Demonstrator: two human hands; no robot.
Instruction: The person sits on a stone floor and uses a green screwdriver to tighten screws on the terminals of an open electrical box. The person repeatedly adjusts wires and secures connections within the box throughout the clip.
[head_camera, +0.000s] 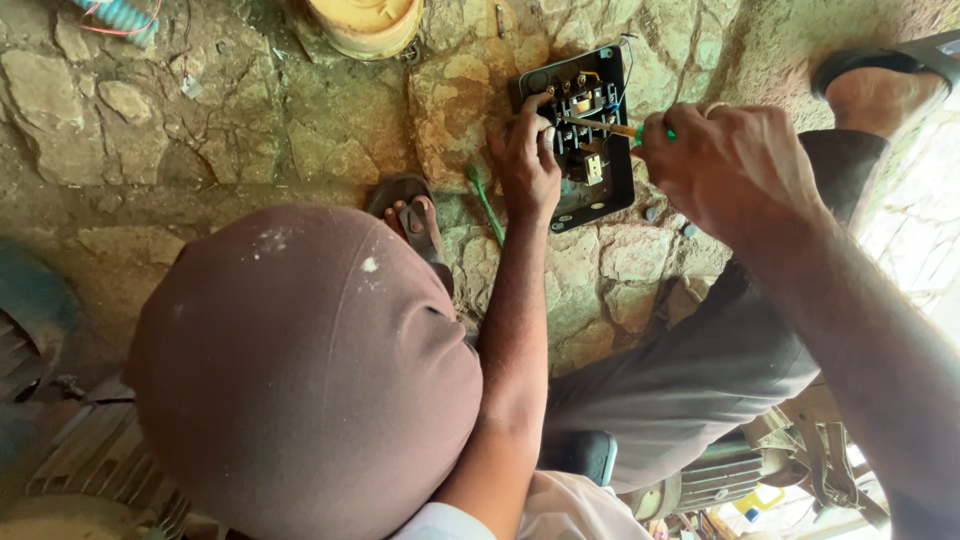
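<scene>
Knee (300, 370) in brown cloth fills the foreground, closest to the lens, with the left forearm running up past it.

Left hand (528, 160): fingers curled, tips pressed on the left edge of the switch box (585, 140); box is steadied against the floor rather than gripped round. Nothing else is held.

Right hand (730, 165): closed in a fist round the screwdriver (610, 126), green handle end just showing at the knuckles. Shaft is laid across the box, tip at the terminal block in its upper middle. A ring is seen on one finger.

Box: black, rectangular, flat on the stone floor (250, 150), cover off, internals exposed. Copper contacts, a white block lower down and thin wires at the top edge are visible. Whether the terminal screws are tight or loose cannot be told.

Progress, judged: opening is done, work on the terminals is under way, closing up is left. No cover is seen near the box.

Around: a green-handled tool (486, 203) lies just left of the box, untouched. A sandalled foot (415, 222) is below it, another (880, 85) at top right. A yellow tub (365, 22) sits at the top edge. Motor parts (720, 475) are partly seen at bottom right, too cropped to identify further.
</scene>
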